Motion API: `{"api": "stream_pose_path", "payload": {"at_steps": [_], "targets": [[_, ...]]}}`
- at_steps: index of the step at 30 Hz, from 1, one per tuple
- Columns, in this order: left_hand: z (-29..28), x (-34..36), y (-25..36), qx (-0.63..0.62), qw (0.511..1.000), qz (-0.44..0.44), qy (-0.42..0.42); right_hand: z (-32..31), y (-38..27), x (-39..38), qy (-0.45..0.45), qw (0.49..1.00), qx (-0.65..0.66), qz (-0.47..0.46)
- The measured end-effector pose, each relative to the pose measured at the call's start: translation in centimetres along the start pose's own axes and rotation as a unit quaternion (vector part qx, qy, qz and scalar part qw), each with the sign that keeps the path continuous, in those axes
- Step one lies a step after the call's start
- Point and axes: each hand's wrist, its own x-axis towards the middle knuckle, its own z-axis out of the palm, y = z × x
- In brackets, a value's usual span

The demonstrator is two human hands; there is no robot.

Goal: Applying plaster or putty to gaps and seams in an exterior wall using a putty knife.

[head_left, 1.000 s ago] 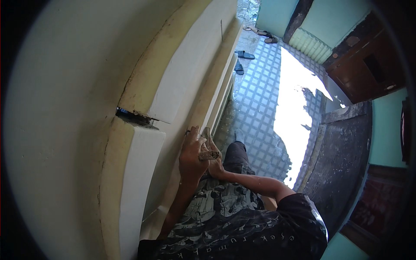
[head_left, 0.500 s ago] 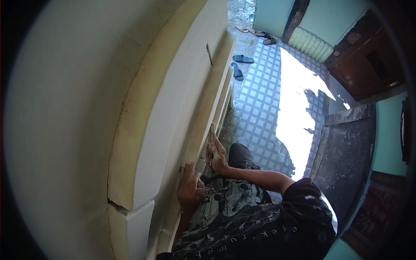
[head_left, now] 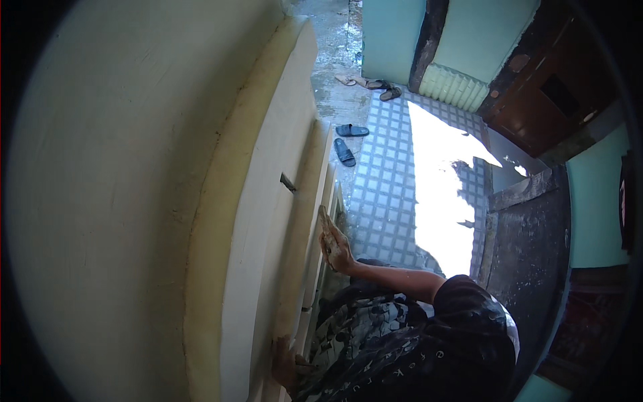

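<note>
A long cream-painted piece of furniture or panelling (head_left: 244, 288) with a stepped, ledged front runs along my left side. My right hand (head_left: 338, 251) is against its lower ledge, fingers close together and pointing away from me. A dusty brown flat piece (head_left: 323, 218) seems to lie along those fingers, but its kind is unclear. Nearer to me, my left hand (head_left: 284, 365) rests at the ledge in shadow. Its fingers are dark and partly hidden, and a short brown shape sticks out beside it. A dark slot (head_left: 287, 181) is cut in the pale face beyond my hands.
Two dark slippers (head_left: 345, 153) lie on the floor past the furniture's far end, with more footwear (head_left: 390, 94) by the turquoise wall (head_left: 392, 40). Patterned tiles (head_left: 385, 201) carry a bright sunlit patch. A dark wooden bench-like panel (head_left: 526, 248) stands on the right.
The view has shifted, so the furniture's far end and slippers appear lower. My left hand has moved nearer to my body, into shadow. My right hand stays against the ledge.
</note>
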Motion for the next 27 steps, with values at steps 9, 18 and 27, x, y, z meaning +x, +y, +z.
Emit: {"api": "stream_pose_path", "payload": {"at_steps": [9,18,27], "targets": [[2.7,-0.8,-2.1,-0.322,0.942,0.054,0.076,1.6,-3.9,0.9,0.023,0.992,0.081,0.094],[0.4,1.3,1.2,0.033,0.963,0.196,0.179,-3.5,-11.2,16.2,0.074,0.996,0.034,-0.043],[0.9,1.3,1.0,-0.057,0.974,0.201,0.083,-13.7,0.2,3.0,0.069,0.839,-0.532,-0.096]]}}
